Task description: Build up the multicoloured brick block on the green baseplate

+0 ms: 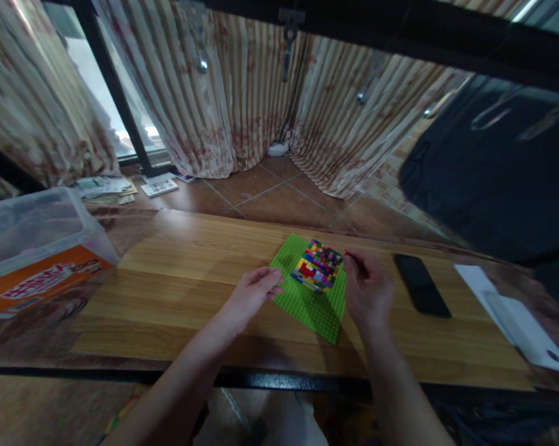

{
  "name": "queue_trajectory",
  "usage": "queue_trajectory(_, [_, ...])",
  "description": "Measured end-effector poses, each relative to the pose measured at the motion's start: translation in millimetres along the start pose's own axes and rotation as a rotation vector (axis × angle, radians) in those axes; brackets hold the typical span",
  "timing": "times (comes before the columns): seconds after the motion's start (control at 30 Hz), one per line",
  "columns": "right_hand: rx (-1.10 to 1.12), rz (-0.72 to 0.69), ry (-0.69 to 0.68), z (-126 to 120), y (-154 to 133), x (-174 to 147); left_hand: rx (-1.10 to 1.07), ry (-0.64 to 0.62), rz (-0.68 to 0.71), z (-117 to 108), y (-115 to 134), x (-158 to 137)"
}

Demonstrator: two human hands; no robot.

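Observation:
A colourful block structure of small toy bricks stands on a green studded baseplate. My left hand is at the baseplate's left edge, its fingers loosely bent and apart, with nothing visible in them. On the other side, my right hand is closed in a pinch beside the structure's right edge. A small red toy brick shows at its fingertips, partly hidden by them. The inner fingers of that hand are in shadow.
The wooden tabletop carries a black phone right of my hands. Farther right lies a white flat object. A clear plastic box with an orange label stands at the left. Papers lie behind it, and striped curtains hang beyond.

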State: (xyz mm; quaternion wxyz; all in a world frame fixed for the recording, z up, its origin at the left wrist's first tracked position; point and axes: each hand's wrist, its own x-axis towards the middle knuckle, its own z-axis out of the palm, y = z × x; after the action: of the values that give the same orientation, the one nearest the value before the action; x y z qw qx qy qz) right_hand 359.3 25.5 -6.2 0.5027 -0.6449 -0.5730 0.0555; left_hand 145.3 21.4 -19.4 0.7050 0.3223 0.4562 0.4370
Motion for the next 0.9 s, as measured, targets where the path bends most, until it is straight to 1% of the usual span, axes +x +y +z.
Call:
queue_trajectory(0.1, [-0.015,0.071,-0.02,-2.6,3.6,1.1,0.033,0.008,-0.004,-0.5,-0.4,1.3])
queue_trajectory(0.3, [0.022,0.153,-0.071,1.4,13.6,2.5,0.118,0.026,-0.018,-0.6,-0.1,3.0])
queue_trajectory(0.53, [0.233,0.355,-0.093,11.6,37.4,2.3,0.138,0.023,-0.007,-0.8,-1.7,3.0])
queue_trajectory(0.6, [0.294,0.389,-0.098,13.9,38.6,3.2,0.142,0.021,-0.009,-1.1,-1.9,3.1])
queue_trajectory(0.7, [0.407,0.434,-0.069,17.0,37.0,4.8,0.154,0.021,-0.014,-1.1,-1.5,3.1])
queue_trajectory(0.8, [0.564,0.512,-0.027,20.0,34.9,4.9,0.165,0.018,-0.019,-0.9,-1.2,3.1])
queue_trajectory(0.9, [0.716,0.591,-0.013,22.3,32.8,3.9,0.177,0.01,-0.024,-1.2,-1.5,3.6])
